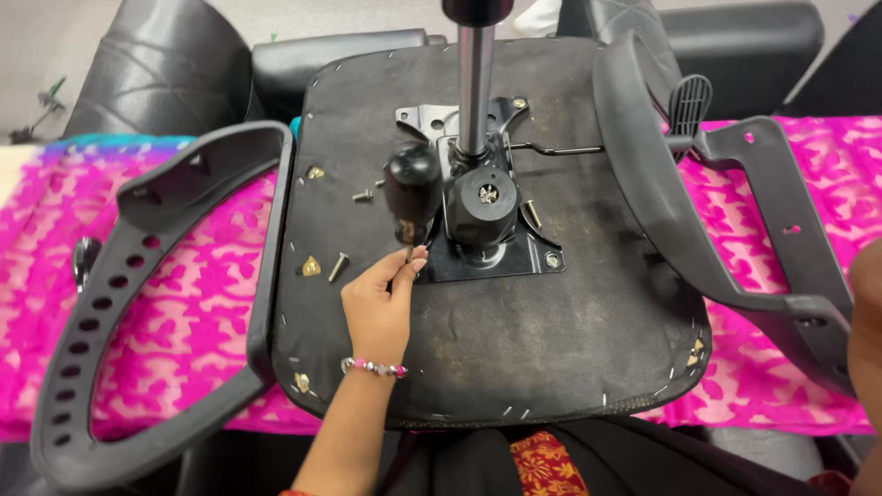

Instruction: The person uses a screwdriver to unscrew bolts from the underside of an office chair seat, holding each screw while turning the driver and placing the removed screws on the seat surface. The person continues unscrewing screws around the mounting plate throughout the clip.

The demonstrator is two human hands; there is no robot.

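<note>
Head camera: left hand (378,308) has its fingertips pinched on the shaft of a black-handled screwdriver (411,191), standing upright at the front-left corner of the metal mounting plate (501,262). Right hand (866,321) shows only at the frame edge; its grip cannot be told. Loose screws (337,267) lie on the upturned chair seat (514,340), which rests on a pink patterned cloth (197,303), armrests (119,303) either side.

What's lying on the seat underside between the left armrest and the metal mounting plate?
Head view: between the left armrest and the mounting plate lie loose screws, a brass fitting and the left hand gripping a black-handled screwdriver.
</note>
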